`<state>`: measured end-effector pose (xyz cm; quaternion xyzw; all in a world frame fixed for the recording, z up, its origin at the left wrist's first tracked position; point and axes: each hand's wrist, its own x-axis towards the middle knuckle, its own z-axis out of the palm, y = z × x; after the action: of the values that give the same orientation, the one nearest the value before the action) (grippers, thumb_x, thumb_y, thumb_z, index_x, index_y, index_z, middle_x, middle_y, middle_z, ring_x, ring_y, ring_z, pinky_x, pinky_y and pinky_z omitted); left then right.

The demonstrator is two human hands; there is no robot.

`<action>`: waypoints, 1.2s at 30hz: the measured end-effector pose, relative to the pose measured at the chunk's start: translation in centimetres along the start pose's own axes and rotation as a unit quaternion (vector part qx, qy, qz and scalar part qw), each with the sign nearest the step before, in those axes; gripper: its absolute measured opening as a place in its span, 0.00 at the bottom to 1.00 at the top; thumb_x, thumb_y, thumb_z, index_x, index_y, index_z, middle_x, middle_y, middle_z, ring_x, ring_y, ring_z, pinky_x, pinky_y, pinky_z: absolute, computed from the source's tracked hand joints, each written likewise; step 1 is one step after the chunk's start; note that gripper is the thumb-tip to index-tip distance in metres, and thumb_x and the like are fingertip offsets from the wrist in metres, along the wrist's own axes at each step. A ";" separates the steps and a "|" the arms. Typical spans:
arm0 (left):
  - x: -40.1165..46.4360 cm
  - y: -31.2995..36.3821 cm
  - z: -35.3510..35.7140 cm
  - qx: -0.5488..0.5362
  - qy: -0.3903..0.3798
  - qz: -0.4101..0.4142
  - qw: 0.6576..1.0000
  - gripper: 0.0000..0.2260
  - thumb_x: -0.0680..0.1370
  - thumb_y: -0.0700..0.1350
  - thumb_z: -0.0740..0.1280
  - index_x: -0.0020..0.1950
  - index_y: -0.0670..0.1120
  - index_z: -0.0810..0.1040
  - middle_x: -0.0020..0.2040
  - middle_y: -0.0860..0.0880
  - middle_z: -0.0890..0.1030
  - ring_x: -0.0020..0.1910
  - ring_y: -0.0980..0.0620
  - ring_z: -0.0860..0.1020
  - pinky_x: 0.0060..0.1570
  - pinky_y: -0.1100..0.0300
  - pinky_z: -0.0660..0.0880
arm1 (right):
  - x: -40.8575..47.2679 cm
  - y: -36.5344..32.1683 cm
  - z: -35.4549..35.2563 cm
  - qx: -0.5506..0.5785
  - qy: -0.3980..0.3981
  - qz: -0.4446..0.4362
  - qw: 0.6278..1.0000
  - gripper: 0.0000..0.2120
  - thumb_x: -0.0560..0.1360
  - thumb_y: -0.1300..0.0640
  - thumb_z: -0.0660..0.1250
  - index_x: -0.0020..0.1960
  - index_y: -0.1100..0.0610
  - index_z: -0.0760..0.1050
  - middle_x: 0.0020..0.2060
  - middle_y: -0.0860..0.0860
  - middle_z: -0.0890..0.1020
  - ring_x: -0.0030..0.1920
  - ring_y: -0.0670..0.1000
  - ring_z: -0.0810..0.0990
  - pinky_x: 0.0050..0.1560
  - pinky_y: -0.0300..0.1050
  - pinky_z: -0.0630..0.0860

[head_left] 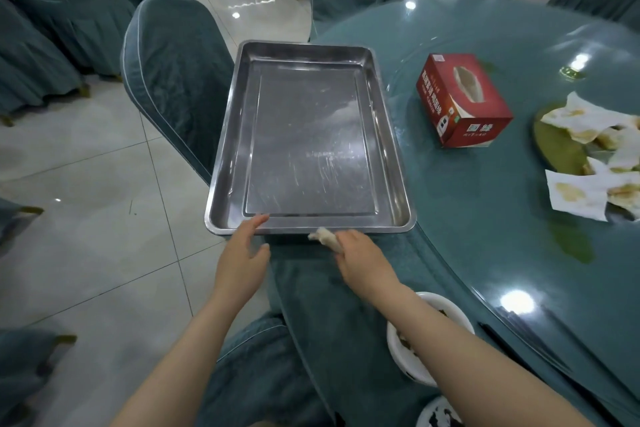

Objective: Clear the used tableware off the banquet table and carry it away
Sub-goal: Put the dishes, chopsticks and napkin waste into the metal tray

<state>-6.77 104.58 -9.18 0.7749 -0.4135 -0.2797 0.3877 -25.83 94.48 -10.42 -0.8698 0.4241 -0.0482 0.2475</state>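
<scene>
A bare steel tray (227, 135) lies across the left edge of the round teal table (485, 218), partly overhanging a covered chair. My left hand (242, 253) is open, its fingertips touching the tray's near rim. My right hand (360, 257) pinches a small crumpled used tissue (323, 236) just beside that rim. A white bowl (446, 309) with food scraps sits under my right forearm, and a second dirty white dish (438, 414) shows at the bottom edge. Soiled napkins (585, 118) lie on an olive plate (554, 146) at the right.
A red tissue box (464, 101) stands on the table right of the tray. Covered chairs (176, 73) ring the table and fill the left side. Tiled floor (104, 218) lies to the left. Greenish spill stains (571, 243) mark the glass top.
</scene>
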 end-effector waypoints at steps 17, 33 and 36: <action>1.5 -2.0 1.6 0.254 -0.145 0.007 0.956 0.34 0.78 0.43 0.63 0.78 0.52 0.49 0.79 0.50 0.39 0.76 0.49 0.34 0.74 0.48 0.38 | 4.4 5.7 -5.2 0.019 0.079 0.166 0.983 0.23 0.70 0.47 0.72 0.62 0.53 0.76 0.60 0.50 0.76 0.59 0.52 0.75 0.58 0.47 0.72; -6.4 3.3 5.5 0.061 -0.184 0.049 0.980 0.21 0.78 0.42 0.65 0.71 0.52 0.69 0.69 0.53 0.73 0.67 0.50 0.72 0.66 0.56 0.68 | -17.5 7.9 -5.1 0.239 -0.009 0.360 0.902 0.05 0.72 0.52 0.69 0.48 0.49 0.77 0.39 0.46 0.83 0.34 0.43 0.82 0.26 0.35 0.75; -8.2 4.9 7.4 -0.032 -0.239 -0.054 0.969 0.23 0.79 0.47 0.66 0.73 0.49 0.67 0.70 0.50 0.72 0.67 0.52 0.72 0.64 0.58 0.70 | -17.1 7.2 -4.5 0.220 0.040 0.358 0.907 0.11 0.69 0.59 0.67 0.52 0.50 0.78 0.40 0.45 0.82 0.39 0.45 0.80 0.30 0.37 0.73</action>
<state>-18.59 107.15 -8.19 0.6940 -0.4425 -0.4905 0.2863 -43.09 102.01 -7.73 -0.5805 0.6949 -0.0835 0.4160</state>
